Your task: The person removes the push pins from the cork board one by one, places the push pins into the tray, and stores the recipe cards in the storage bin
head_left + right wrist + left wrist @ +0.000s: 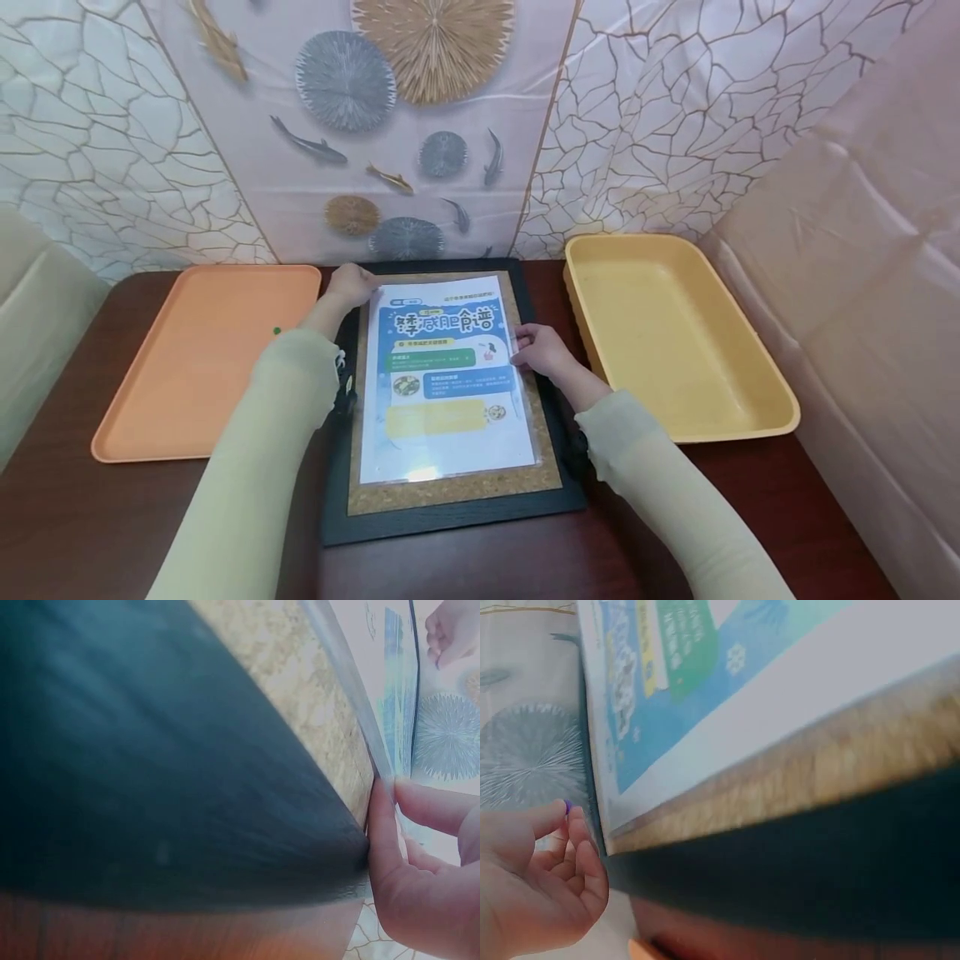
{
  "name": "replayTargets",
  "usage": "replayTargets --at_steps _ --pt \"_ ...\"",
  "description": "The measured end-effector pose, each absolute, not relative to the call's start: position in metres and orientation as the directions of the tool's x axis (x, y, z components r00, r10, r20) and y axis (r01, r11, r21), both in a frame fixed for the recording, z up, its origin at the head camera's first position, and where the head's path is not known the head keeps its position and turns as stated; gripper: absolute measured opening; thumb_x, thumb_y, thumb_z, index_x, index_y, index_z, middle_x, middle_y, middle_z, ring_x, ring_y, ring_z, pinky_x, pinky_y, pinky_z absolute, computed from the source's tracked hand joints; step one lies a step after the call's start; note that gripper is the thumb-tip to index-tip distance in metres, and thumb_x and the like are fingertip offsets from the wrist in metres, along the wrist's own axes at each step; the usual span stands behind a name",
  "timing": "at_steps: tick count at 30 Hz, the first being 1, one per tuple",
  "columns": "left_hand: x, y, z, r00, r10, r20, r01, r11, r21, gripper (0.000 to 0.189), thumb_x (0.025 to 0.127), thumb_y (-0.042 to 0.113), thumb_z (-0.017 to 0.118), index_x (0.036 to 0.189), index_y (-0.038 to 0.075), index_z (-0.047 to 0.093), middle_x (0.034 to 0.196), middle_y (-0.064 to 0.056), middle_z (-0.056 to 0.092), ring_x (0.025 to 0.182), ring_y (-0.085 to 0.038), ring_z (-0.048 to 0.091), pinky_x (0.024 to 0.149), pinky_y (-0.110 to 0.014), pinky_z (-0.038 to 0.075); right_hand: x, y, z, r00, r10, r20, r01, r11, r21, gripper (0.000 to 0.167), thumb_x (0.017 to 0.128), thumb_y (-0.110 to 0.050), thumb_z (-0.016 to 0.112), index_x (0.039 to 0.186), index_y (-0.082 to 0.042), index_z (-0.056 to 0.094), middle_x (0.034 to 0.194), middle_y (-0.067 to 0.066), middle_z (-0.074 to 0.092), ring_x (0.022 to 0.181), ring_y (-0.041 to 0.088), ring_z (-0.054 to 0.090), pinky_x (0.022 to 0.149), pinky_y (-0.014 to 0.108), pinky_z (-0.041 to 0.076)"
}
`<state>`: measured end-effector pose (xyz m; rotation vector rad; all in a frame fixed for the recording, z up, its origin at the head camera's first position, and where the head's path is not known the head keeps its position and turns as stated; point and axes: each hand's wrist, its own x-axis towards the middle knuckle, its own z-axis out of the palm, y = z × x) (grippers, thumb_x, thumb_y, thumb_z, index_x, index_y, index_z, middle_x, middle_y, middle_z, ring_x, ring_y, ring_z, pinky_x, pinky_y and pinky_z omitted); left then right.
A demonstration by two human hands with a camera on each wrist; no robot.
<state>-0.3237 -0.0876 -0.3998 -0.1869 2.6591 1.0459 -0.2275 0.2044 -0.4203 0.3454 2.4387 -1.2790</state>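
Note:
A laminated printed sheet (450, 458) with blue, green and yellow blocks lies on a cork board (457, 497) in a black frame (450, 521). My left hand (352, 285) is at the sheet's top left corner. Between its thumb and index finger it pinches a small purple push pin (568, 806), mostly covered by the fingertips. My right hand (545, 350) pinches the sheet's right edge. In the right wrist view the thumb of the right hand (427, 855) is on one face of the sheet and a finger is behind it.
An orange tray (202, 367) lies to the left on the dark wooden table (450, 575), with a small green piece (277, 331) on it. To the right stands a deep yellow bin (675, 350). A patterned cloth (480, 125) hangs behind the board.

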Motion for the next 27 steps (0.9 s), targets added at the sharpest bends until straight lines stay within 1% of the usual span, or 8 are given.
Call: replayTargets --at_steps 4,9,11,14,18,21,24,27 --pt "-0.318 -0.099 -0.393 -0.962 0.024 -0.271 -0.179 0.694 0.697 0.034 0.099 0.019 0.043 0.117 -0.005 0.058 0.12 -0.021 0.059 0.107 -0.03 0.054 0.096 -0.042 0.044 -0.227 0.204 -0.419 -0.905 0.043 -0.423 0.371 0.565 -0.737 0.052 0.088 -0.004 0.062 0.136 -0.005 0.044 0.109 0.016 0.057 0.097 0.025 0.06 0.084 0.032 0.053" --pt "-0.306 -0.115 -0.385 -0.974 0.097 -0.205 -0.089 0.669 0.738 0.035 0.098 0.015 0.042 0.114 -0.012 0.058 0.116 -0.025 0.058 0.102 -0.031 0.055 0.087 -0.037 0.046 -0.227 0.203 -0.418 -0.901 0.046 -0.431 0.382 0.554 -0.74 0.052 0.087 -0.004 0.062 0.136 -0.005 0.044 0.11 0.016 0.058 0.097 0.025 0.059 0.085 0.032 0.052" --pt "-0.3 -0.122 -0.383 -0.973 0.107 -0.206 -0.088 0.652 0.753 0.035 0.098 0.014 0.042 0.114 -0.013 0.056 0.113 -0.025 0.057 0.097 -0.029 0.056 0.083 -0.033 0.047 -0.227 0.203 -0.418 -0.9 0.046 -0.433 0.385 0.549 -0.741 0.053 0.087 -0.004 0.063 0.136 -0.006 0.044 0.11 0.016 0.057 0.097 0.026 0.059 0.085 0.032 0.052" --pt "-0.292 -0.133 -0.38 -0.969 0.109 -0.223 -0.104 0.635 0.765 0.034 0.098 0.016 0.043 0.114 -0.012 0.055 0.108 -0.022 0.056 0.089 -0.021 0.054 0.078 -0.027 0.046 -0.226 0.203 -0.418 -0.899 0.044 -0.435 0.387 0.546 -0.743 0.053 0.087 -0.004 0.062 0.137 -0.005 0.043 0.111 0.016 0.057 0.098 0.026 0.059 0.085 0.032 0.052" --pt "-0.283 -0.147 -0.377 -0.968 0.115 -0.225 -0.105 0.626 0.773 0.033 0.098 0.018 0.044 0.114 -0.01 0.053 0.112 -0.023 0.056 0.089 -0.019 0.054 0.076 -0.023 0.045 -0.225 0.204 -0.419 -0.9 0.043 -0.434 0.385 0.547 -0.743 0.053 0.088 -0.004 0.061 0.137 -0.005 0.042 0.112 0.017 0.056 0.099 0.026 0.059 0.084 0.032 0.052" --pt "-0.275 -0.158 -0.374 -0.969 0.11 -0.222 -0.101 0.641 0.761 0.035 0.098 0.021 0.043 0.114 -0.008 0.052 0.116 -0.024 0.055 0.094 -0.024 0.054 0.072 -0.024 0.045 -0.224 0.204 -0.419 -0.902 0.043 -0.43 0.381 0.547 -0.745 0.053 0.088 -0.005 0.061 0.137 -0.005 0.042 0.112 0.017 0.057 0.098 0.026 0.06 0.084 0.032 0.052" --pt "-0.266 -0.17 -0.372 -0.968 0.088 -0.237 -0.122 0.658 0.743 0.036 0.098 0.024 0.042 0.115 -0.006 0.052 0.115 -0.024 0.055 0.095 -0.028 0.054 0.068 -0.028 0.045 -0.224 0.204 -0.418 -0.902 0.04 -0.43 0.382 0.541 -0.75 0.053 0.088 -0.005 0.061 0.137 -0.005 0.042 0.112 0.018 0.057 0.097 0.027 0.061 0.086 0.034 0.052" --pt "-0.255 -0.182 -0.372 -0.965 0.072 -0.252 -0.149 0.64 0.754 0.04 0.098 0.025 0.043 0.119 -0.007 0.05 0.117 -0.024 0.055 0.094 -0.024 0.054 0.072 -0.031 0.048 -0.224 0.201 -0.418 -0.898 0.041 -0.438 0.39 0.536 -0.749 0.053 0.088 -0.005 0.061 0.138 -0.005 0.041 0.114 0.018 0.057 0.097 0.027 0.061 0.089 0.035 0.051"
